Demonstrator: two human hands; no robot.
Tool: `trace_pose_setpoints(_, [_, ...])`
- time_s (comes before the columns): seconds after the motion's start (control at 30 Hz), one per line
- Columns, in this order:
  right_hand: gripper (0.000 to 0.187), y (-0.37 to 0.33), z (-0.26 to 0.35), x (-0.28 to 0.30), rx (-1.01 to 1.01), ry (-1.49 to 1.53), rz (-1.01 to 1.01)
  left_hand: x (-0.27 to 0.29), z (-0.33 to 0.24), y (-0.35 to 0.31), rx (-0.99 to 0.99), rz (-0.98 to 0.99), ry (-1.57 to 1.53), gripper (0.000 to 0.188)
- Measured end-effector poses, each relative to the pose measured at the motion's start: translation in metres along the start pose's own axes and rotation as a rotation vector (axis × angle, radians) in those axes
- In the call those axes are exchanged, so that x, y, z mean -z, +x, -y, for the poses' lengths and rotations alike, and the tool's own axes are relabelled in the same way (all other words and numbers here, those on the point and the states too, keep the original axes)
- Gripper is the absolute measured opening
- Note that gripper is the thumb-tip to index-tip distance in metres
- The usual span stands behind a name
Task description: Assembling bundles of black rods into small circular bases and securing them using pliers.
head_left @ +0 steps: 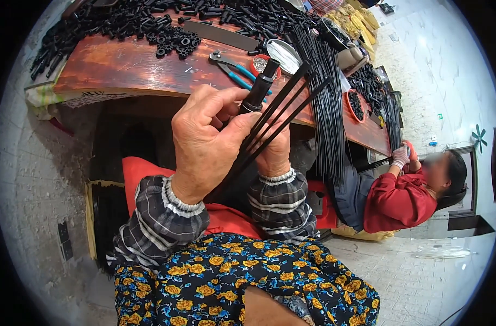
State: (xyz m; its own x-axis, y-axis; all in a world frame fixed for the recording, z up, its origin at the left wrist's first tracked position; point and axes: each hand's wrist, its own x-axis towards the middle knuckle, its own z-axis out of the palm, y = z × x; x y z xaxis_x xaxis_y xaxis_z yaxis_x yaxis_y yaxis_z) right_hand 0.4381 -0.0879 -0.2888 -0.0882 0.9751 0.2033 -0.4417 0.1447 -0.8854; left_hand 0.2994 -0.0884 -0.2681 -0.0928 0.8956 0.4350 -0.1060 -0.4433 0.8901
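My left hand (204, 144) is raised over the table's near edge, thumb and fingers closed on a black stepped plastic tube fitting (261, 84) that points up and away. Just to its right, my right hand (275, 149) is closed around several long thin black rods (297, 103). These slant from low between my forearms up to the right, and they hide part of the right hand's fingers. Whether a rod sits inside the fitting I cannot tell, since the fingers cover its lower end.
Blue-handled pliers (234, 70) and a red bowl (255, 69) of small metal bits lie beyond my hands. A heap of black fittings (172, 43) covers the far table. A rod bundle (328, 125) hangs over the edge at right. A co-worker in red (402, 201) sits farther right.
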Motion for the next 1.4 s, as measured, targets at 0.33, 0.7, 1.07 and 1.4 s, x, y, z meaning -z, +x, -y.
trace_pose_setpoints(0.33, [0.024, 0.0, -0.008, 0.001, 0.012, -0.007, -0.026, 0.005, -0.005, -0.001, 0.083, 0.073, -0.005, 0.025])
trace_pose_setpoints(0.7, [0.02, 0.001, -0.005, 0.002, -0.038, -0.025, -0.008, 0.006, -0.004, -0.001, 0.078, 0.082, 0.034, 0.026])
trace_pose_setpoints(1.07, [0.019, 0.004, -0.011, 0.001, 0.007, -0.038, -0.027, 0.005, -0.004, 0.001, -0.193, 0.088, 0.304, 0.026])
trace_pose_setpoints(1.4, [0.032, -0.001, -0.009, 0.009, -0.009, -0.067, 0.029, 0.002, -0.007, 0.0, -0.202, 0.065, 0.326, 0.028])
